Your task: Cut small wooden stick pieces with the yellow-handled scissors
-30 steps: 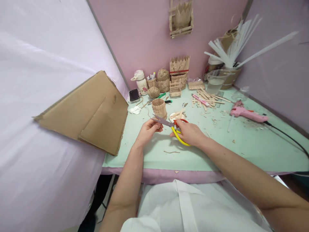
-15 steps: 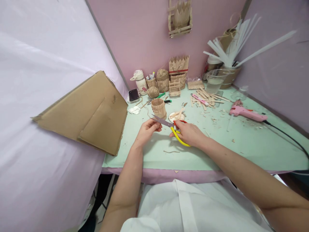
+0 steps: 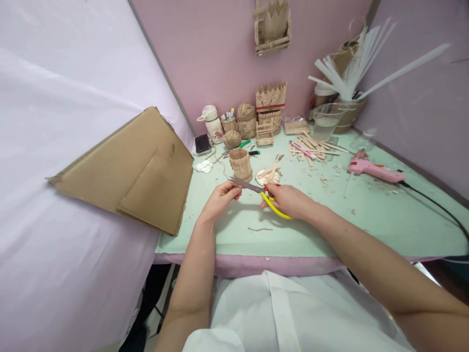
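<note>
My right hand (image 3: 284, 200) grips scissors (image 3: 271, 201) with yellow and red handles, their blades pointing left. My left hand (image 3: 223, 196) is closed at the blade tips, its fingers pinched together; what they hold is too small to make out. Just behind the blades stands a round wooden-stick cup (image 3: 241, 165). A white round dish (image 3: 267, 176) with wooden pieces on it lies behind my right hand. On the table in front of my hands is a short piece of twine (image 3: 260, 229).
Cardboard (image 3: 146, 171) leans at the left. A pink glue gun (image 3: 377, 170) with a black cord lies right. Wooden sticks (image 3: 315, 147), a clear water bucket (image 3: 325, 124), a twine ball (image 3: 232, 139), a bottle (image 3: 213, 124) and a phone (image 3: 202, 144) are at the back.
The scissor handles and my right hand have shifted slightly right, and the handles look a little closer together. My left hand has barely moved.
</note>
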A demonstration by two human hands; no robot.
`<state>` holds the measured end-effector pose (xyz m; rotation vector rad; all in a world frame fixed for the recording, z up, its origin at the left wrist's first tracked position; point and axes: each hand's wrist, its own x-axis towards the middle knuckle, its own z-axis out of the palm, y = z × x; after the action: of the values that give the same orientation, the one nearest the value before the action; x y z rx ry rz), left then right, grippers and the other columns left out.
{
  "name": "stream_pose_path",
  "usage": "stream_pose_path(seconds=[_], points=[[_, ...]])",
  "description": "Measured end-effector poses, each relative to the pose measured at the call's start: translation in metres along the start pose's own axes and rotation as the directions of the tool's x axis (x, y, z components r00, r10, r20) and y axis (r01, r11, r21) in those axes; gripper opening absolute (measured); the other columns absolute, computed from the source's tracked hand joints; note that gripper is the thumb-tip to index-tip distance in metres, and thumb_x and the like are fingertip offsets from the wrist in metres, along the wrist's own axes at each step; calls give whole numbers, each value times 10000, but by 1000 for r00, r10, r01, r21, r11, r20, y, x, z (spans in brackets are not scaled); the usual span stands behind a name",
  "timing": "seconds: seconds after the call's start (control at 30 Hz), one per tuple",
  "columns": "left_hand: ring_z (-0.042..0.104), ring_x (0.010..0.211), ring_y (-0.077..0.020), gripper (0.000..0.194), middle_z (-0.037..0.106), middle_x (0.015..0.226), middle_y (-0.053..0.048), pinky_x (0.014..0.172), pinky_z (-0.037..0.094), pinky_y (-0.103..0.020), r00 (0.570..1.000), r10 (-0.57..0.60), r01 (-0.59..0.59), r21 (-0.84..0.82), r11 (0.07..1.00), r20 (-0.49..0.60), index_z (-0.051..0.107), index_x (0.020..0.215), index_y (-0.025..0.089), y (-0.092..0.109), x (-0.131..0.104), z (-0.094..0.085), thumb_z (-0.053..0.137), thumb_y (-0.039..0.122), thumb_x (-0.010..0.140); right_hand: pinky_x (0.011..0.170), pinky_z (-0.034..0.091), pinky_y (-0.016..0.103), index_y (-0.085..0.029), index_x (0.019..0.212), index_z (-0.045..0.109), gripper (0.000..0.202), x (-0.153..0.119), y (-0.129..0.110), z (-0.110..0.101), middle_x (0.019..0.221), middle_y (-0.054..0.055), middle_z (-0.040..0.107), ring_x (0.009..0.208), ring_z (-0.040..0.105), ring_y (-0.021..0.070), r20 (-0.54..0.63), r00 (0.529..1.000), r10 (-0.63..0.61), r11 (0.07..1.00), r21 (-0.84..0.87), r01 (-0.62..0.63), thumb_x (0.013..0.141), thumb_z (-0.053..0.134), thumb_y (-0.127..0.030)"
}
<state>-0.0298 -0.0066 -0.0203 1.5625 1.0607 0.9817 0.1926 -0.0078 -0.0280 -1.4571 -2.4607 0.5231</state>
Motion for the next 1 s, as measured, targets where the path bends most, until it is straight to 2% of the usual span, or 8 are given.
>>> stream_pose_path(seconds=[0.23, 0.5, 1.0], points=[[461, 635, -94, 271, 528, 693, -6, 623, 375, -230, 999, -31, 31, -12, 999, -14, 641, 877, 155, 3, 0, 0, 577, 396, 770, 512, 284, 240, -231, 852, 450, 325, 7, 13, 6, 729, 17, 606, 615, 536, 167, -76, 996, 45, 998, 38, -42, 810, 463, -554], [461, 624, -96, 153, 528, 663, 2, 628, 381, -233, 996, -24, 27, 32, 999, -83, 591, 709, 155, 3, 0, 2, 547, 293, 757, 515, 271, 252, -227, 927, 469, 400, 3, 5, 5, 892, 51, 639, 733, 595, 204, -66, 997, 27, 997, -64, -31, 782, 473, -600], [418, 642, -109, 148, 471, 643, 5, 637, 350, -239, 997, 22, -14, 122, 992, -69, 535, 648, 164, 5, 0, 2, 492, 270, 743, 532, 297, 266, -221, 981, 474, 420, 1, -1, 1, 889, 75, 656, 786, 618, 236, -43, 998, 56, 990, -127, -61, 799, 458, -599]])
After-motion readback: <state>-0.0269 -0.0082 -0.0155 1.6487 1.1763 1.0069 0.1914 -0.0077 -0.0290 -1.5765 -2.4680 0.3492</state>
